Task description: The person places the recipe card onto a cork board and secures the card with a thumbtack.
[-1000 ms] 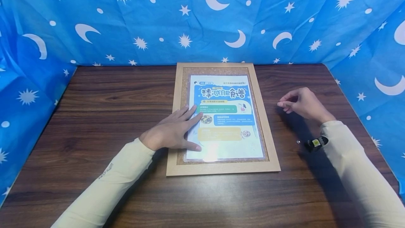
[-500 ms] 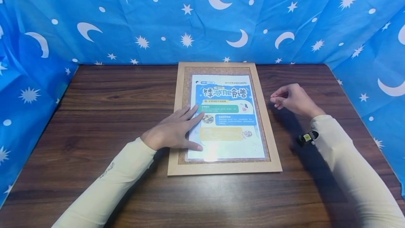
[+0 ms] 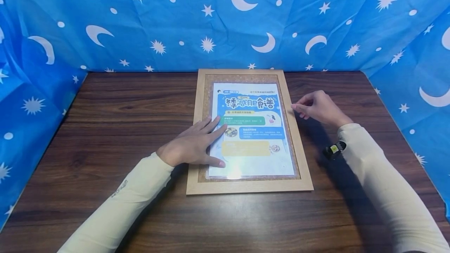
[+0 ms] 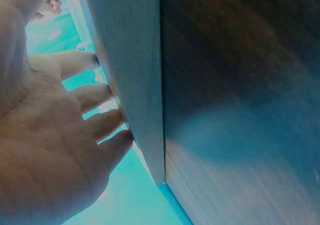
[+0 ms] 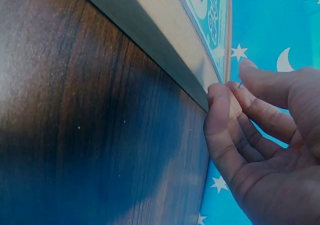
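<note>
A cork board [image 3: 242, 78] in a light wooden frame [image 3: 246, 187] lies on the table, with a printed sheet [image 3: 260, 168] in a clear sleeve on it. My left hand [image 3: 191, 143] lies with spread fingers over the frame's left rail, fingertips resting on the sheet. In the left wrist view its palm [image 4: 55, 125] shows beside the rail. My right hand [image 3: 321, 108] hovers at the frame's right rail. Between its thumb and finger it pinches a thin metal pin [image 5: 240, 85]; most of the pin is hidden by the fingers.
The dark wooden table [image 3: 123, 108] extends around the frame. Behind and on both sides hangs a blue cloth [image 3: 193, 18] with white moons and stars. A small black device [image 3: 332, 150] is strapped to the right wrist.
My right hand has moved left, from over the table to the frame's right rail, still pinching. The left hand has stayed in place on the sheet.
</note>
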Tool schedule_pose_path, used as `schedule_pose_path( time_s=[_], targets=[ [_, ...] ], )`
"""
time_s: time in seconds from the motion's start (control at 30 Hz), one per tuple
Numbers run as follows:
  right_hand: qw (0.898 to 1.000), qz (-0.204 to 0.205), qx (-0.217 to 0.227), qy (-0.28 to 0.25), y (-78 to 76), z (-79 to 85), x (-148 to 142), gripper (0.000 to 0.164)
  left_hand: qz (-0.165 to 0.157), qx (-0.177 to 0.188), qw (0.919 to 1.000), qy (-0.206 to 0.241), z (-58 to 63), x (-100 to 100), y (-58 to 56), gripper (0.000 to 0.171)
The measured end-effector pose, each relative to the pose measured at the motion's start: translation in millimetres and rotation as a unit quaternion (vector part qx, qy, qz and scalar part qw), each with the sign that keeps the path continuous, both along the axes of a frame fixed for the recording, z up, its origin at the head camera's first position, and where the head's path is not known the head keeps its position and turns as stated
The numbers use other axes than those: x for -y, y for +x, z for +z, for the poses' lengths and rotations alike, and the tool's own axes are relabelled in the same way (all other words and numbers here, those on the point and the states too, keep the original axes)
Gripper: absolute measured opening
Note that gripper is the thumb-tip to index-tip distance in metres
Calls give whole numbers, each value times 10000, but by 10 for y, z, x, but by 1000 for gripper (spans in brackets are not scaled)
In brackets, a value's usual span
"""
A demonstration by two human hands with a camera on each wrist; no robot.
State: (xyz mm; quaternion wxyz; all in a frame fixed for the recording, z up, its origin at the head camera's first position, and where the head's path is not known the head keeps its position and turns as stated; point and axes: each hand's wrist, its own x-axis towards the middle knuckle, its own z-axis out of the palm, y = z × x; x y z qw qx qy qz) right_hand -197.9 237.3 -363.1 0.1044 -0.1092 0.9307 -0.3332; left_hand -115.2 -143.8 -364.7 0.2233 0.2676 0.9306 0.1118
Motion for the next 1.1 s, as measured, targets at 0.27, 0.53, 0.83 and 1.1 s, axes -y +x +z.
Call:
schedule_pose_path(
  time_s=[0.27,0.53,0.83,1.1],
  targets=[
    [9998,-108,-29,-133,-54,-9,91,29,30,29,10000,17,-1,-1,1,109],
    [9997,-121,-12,-221,-129,-10,179,24,9,10,10000,13,9,-4,4,109],
    [9970,-295,395,-598,-243,-9,263,25,-27,-1,10000,56,12,-5,5,108],
    [9924,-436,648,-949,-384,-20,350,24,-21,23,10000,56,9,-1,4,108]
  ],
)
